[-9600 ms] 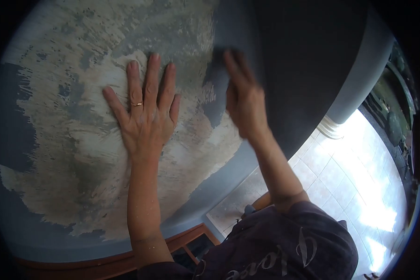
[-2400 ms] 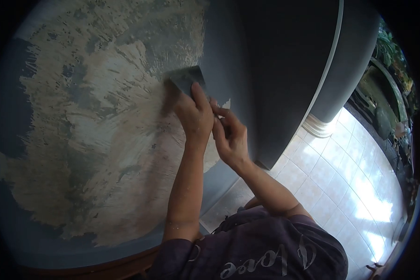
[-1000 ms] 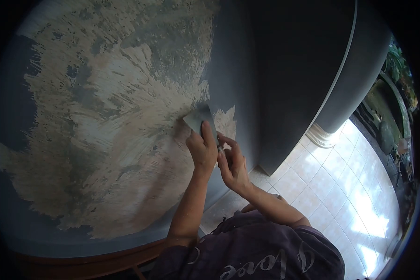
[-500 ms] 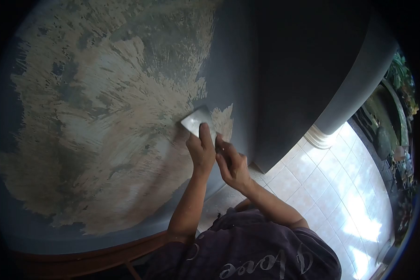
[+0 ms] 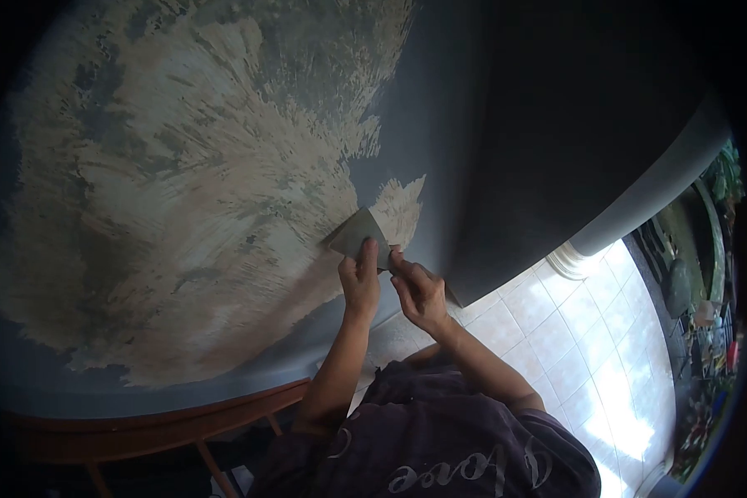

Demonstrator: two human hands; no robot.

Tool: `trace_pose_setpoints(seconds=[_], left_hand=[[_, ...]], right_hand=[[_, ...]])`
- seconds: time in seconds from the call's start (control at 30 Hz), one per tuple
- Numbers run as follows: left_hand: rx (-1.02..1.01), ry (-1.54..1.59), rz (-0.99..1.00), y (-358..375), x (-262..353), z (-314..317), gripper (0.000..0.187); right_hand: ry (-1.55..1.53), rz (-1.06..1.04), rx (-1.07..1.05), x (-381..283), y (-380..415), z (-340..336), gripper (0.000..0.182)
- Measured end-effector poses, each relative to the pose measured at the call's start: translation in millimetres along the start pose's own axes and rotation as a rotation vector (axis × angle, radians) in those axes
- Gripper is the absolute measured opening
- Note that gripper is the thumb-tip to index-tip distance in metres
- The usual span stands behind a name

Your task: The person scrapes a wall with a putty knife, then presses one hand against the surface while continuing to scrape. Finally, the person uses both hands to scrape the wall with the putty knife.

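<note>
My left hand (image 5: 361, 280) grips a flat metal scraper blade (image 5: 359, 231), with a finger pressed along its face. The blade lies at the wall, by the lower right edge of a rough pale patch (image 5: 224, 207). Just right of it, my right hand (image 5: 419, 290) is closed at the blade's lower right corner, fingers curled; what it pinches is too small to make out. A small pale patch (image 5: 398, 209) with ragged edges shows right above the blade. Blue-grey wall (image 5: 407, 116) surrounds the patches.
A dark wall section (image 5: 548, 149) stands to the right, with a ribbed white base (image 5: 568, 261) beyond it. Pale floor tiles (image 5: 556, 332) lie below. Reddish-brown wooden rails (image 5: 166, 432) run along the lower left. Plants (image 5: 726, 174) and stones show at the far right.
The scraper and both hands have shifted slightly down in view. The blade now looks darker and differently angled. The view has shifted, showing more of the wooden rails.
</note>
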State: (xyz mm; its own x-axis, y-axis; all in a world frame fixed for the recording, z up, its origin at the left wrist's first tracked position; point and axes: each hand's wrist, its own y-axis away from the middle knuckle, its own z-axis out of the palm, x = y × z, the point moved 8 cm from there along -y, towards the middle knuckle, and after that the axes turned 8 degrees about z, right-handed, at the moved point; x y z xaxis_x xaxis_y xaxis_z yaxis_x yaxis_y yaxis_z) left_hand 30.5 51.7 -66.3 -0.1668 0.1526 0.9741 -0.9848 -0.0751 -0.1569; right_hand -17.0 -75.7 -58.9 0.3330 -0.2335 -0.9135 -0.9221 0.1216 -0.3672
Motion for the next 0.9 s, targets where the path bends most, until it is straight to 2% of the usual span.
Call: trace_pose_setpoints(seconds=[0.07, 0.17, 0.27, 0.37, 0.47, 0.67, 0.77, 0.87, 0.9], left_hand=[[0.046, -0.009, 0.019, -3.6, 5.0, -0.3, 0.033], [0.003, -0.028, 0.143, -13.5, 39.2, 11.7, 0.031], [0.066, -0.237, 0.267, -3.9, 21.2, -2.7, 0.035], [0.144, -0.062, 0.216, 6.6, 4.9, -2.5, 0.034], [0.164, -0.055, 0.095, 6.8, -2.1, -3.1, 0.029], [0.153, -0.058, 0.18, 2.9, 2.5, 1.8, 0.034], [0.118, -0.368, 0.326, -9.7, 16.4, -3.4, 0.031], [0.13, -0.02, 0.337, -24.2, 46.9, 22.1, 0.031], [0.098, -0.049, 0.33, -23.9, 45.2, 21.3, 0.03]], right_hand=[[0.011, -0.068, 0.023, -8.8, -7.8, -0.7, 0.033], [-0.032, -0.119, 0.032, -33.3, -23.3, -6.7, 0.035], [0.001, -0.108, -0.008, -18.8, -8.0, -4.5, 0.034], [0.016, -0.089, -0.022, -4.7, 1.2, -1.2, 0.032], [0.023, -0.05, -0.048, 1.1, 2.0, 3.7, 0.032], [-0.01, -0.113, -0.011, 5.1, -3.4, 6.7, 0.031], [-0.013, -0.169, 0.029, 2.9, -17.5, 6.2, 0.03], [-0.07, -0.123, 0.044, -13.3, -33.4, 1.9, 0.03], [-0.044, -0.174, 0.057, -17.0, -31.9, -0.7, 0.031]])
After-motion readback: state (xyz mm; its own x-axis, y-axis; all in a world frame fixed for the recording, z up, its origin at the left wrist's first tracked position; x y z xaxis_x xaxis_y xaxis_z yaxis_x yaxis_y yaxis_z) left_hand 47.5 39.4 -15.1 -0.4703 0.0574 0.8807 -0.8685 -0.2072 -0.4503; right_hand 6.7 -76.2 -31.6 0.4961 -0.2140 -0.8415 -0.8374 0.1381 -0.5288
